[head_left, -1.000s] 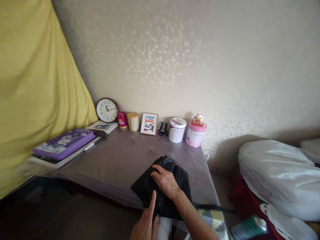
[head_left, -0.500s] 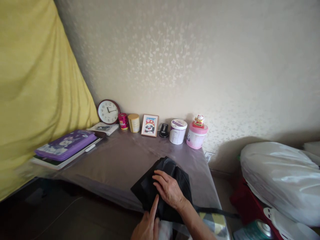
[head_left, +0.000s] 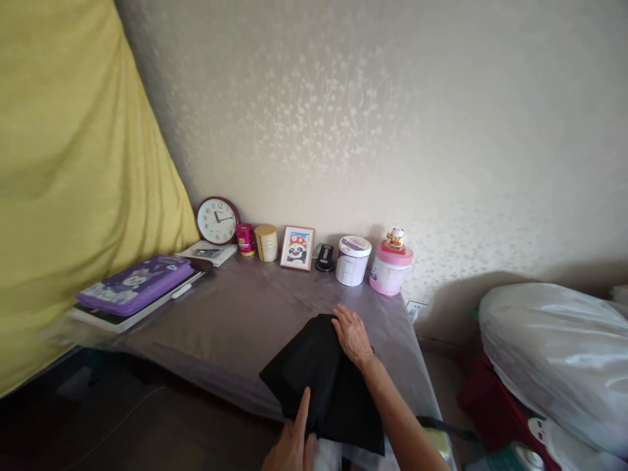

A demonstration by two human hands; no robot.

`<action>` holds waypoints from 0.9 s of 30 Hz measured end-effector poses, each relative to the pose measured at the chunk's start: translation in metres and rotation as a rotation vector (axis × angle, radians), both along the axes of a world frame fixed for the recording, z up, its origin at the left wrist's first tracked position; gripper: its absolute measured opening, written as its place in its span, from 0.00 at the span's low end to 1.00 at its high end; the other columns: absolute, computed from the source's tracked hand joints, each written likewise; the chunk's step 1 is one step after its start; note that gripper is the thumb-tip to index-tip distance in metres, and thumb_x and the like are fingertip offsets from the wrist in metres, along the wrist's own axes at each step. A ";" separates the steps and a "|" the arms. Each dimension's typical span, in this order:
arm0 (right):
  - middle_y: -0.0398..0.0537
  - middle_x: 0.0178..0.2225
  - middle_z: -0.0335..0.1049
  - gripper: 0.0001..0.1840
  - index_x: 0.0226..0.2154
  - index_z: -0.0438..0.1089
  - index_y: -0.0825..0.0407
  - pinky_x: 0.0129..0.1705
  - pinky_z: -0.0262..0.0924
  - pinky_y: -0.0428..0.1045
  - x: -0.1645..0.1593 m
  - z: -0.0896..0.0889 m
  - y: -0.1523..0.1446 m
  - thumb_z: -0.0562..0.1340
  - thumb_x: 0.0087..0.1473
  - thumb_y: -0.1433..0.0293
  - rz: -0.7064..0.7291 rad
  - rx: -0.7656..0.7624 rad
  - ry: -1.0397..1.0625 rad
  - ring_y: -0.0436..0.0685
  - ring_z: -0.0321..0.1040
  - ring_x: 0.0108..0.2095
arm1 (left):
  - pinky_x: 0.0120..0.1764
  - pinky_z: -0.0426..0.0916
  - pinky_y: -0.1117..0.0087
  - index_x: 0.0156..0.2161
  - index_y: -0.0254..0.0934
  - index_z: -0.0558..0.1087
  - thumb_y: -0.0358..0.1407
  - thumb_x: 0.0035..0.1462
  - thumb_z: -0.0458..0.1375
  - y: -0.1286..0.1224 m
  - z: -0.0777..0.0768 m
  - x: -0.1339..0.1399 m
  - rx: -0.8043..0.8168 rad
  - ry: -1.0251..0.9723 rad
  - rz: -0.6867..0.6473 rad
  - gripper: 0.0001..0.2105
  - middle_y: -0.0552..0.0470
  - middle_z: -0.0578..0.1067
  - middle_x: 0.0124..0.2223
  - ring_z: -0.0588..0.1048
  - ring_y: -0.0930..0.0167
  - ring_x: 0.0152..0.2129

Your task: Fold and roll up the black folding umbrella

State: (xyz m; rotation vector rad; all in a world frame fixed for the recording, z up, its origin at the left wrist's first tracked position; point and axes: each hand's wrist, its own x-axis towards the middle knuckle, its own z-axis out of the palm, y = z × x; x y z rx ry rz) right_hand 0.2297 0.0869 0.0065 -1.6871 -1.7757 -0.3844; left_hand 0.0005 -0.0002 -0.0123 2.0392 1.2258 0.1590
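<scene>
A black umbrella (head_left: 314, 366) with loose, folded fabric panels lies over the near edge of the table. My left hand (head_left: 289, 439) is at its gathered lower end, index finger stretched out along the cloth and the other fingers closed round that end, partly cut off by the frame. At the far right edge of the fabric, my right hand (head_left: 352, 337) has its fingers together over a fold; its thumb is hidden. A black strap (head_left: 446, 427) sticks out to the right beyond my right forearm.
Along the wall stand a clock (head_left: 218, 221), tins, a picture frame (head_left: 297, 248) and two tubs (head_left: 353, 261). A purple case (head_left: 135, 284) lies on the left near the yellow curtain (head_left: 78, 163). A plastic-wrapped bundle (head_left: 554, 347) sits right of the table.
My right hand has moved from the middle of the umbrella to its far right edge, and the panels now lie flatter and wider. My left hand stays nearly in place.
</scene>
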 end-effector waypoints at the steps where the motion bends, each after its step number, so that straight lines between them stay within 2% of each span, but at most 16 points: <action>1: 0.57 0.50 0.67 0.17 0.47 0.67 0.54 0.52 0.58 0.61 -0.001 0.001 -0.001 0.48 0.62 0.68 -0.024 0.010 0.004 0.60 0.64 0.51 | 0.49 0.61 0.73 0.64 0.37 0.40 0.31 0.59 0.40 0.000 0.000 0.000 -0.003 0.000 0.005 0.28 0.44 0.68 0.55 0.71 0.68 0.48; 4: 0.56 0.49 0.67 0.16 0.47 0.67 0.54 0.54 0.55 0.61 -0.016 0.004 -0.015 0.50 0.61 0.70 0.069 -0.017 -0.007 0.59 0.62 0.52 | 0.49 0.61 0.72 0.64 0.36 0.41 0.31 0.58 0.40 0.000 -0.003 0.000 -0.022 -0.017 0.002 0.28 0.44 0.68 0.55 0.72 0.68 0.47; 10: 0.49 0.47 0.70 0.12 0.43 0.69 0.51 0.58 0.49 0.59 -0.077 0.005 -0.043 0.53 0.60 0.67 0.318 -0.196 -0.018 0.58 0.61 0.53 | 0.49 0.62 0.70 0.64 0.32 0.44 0.34 0.59 0.40 0.005 -0.016 0.002 -0.023 -0.011 -0.010 0.27 0.40 0.67 0.56 0.71 0.65 0.48; 14: 0.44 0.38 0.74 0.15 0.36 0.71 0.49 0.55 0.54 0.52 -0.095 0.019 -0.053 0.50 0.63 0.65 0.581 -0.340 -0.019 0.52 0.68 0.44 | 0.48 0.63 0.67 0.63 0.28 0.49 0.35 0.59 0.41 0.008 -0.019 0.002 -0.078 0.084 -0.043 0.27 0.36 0.61 0.60 0.69 0.62 0.50; 16: 0.44 0.38 0.74 0.17 0.38 0.70 0.49 0.52 0.57 0.49 -0.090 0.029 -0.057 0.47 0.64 0.66 0.609 -0.331 0.062 0.51 0.69 0.43 | 0.49 0.63 0.68 0.63 0.30 0.46 0.34 0.59 0.42 0.007 -0.015 0.000 -0.069 0.046 -0.024 0.28 0.39 0.62 0.60 0.68 0.64 0.51; 18: 0.47 0.40 0.73 0.17 0.41 0.70 0.51 0.50 0.59 0.48 -0.075 0.036 -0.060 0.47 0.63 0.66 0.533 -0.271 0.187 0.52 0.68 0.43 | 0.50 0.61 0.71 0.64 0.34 0.42 0.34 0.59 0.41 0.003 -0.009 -0.003 -0.038 -0.027 0.000 0.28 0.43 0.65 0.58 0.69 0.67 0.50; 20: 0.49 0.41 0.72 0.17 0.43 0.70 0.52 0.48 0.61 0.49 -0.052 0.037 -0.065 0.48 0.63 0.65 0.387 -0.213 0.289 0.53 0.68 0.44 | 0.51 0.59 0.72 0.64 0.35 0.40 0.34 0.60 0.40 0.001 -0.003 -0.006 -0.015 -0.092 -0.006 0.28 0.45 0.64 0.59 0.68 0.68 0.51; 24: 0.49 0.41 0.73 0.17 0.42 0.71 0.49 0.48 0.63 0.51 0.001 0.023 -0.086 0.50 0.60 0.63 0.101 -0.163 0.326 0.56 0.69 0.43 | 0.52 0.59 0.71 0.64 0.35 0.39 0.34 0.61 0.36 -0.001 0.002 -0.010 -0.026 -0.159 -0.035 0.27 0.46 0.59 0.62 0.65 0.69 0.54; 27: 0.49 0.40 0.73 0.17 0.41 0.71 0.49 0.45 0.64 0.51 0.030 0.009 -0.109 0.49 0.60 0.62 -0.047 -0.178 0.355 0.57 0.70 0.41 | 0.53 0.58 0.70 0.64 0.34 0.38 0.34 0.61 0.35 0.001 0.001 -0.011 -0.046 -0.193 -0.038 0.27 0.46 0.55 0.63 0.62 0.70 0.56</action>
